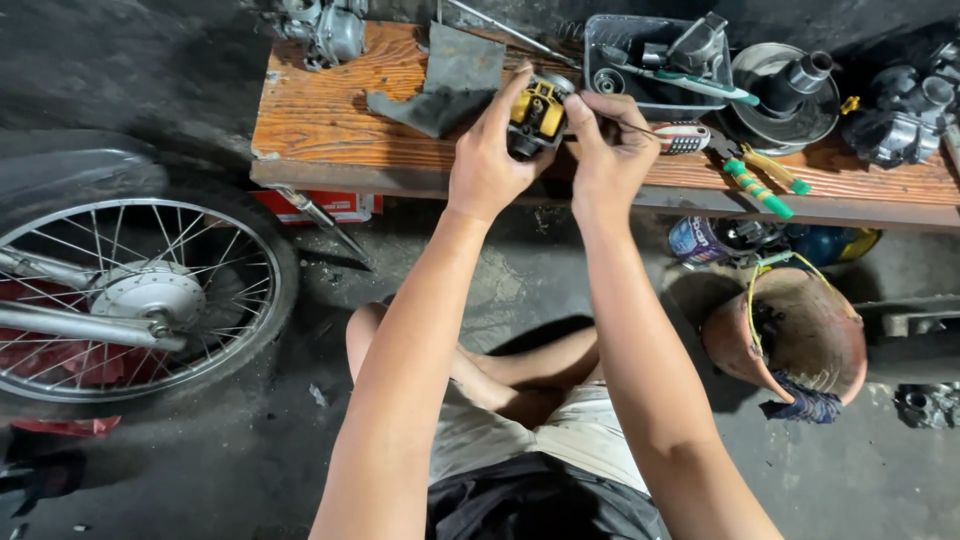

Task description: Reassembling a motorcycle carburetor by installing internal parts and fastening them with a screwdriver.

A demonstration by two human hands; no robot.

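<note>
Both arms bare, no sleeves, no gloves or rings. Pale beige shorts, dark waistband. Left hand (487, 165) and right hand (608, 160) grimy.

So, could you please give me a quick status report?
Left hand grips yellow part. Right hand works thin tool into it. Nothing blocking.

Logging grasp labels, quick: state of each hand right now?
Left hand: closed around a small yellow and black part, held over the wooden bench.
Right hand: pinching a thin metal tool at the part.
</note>
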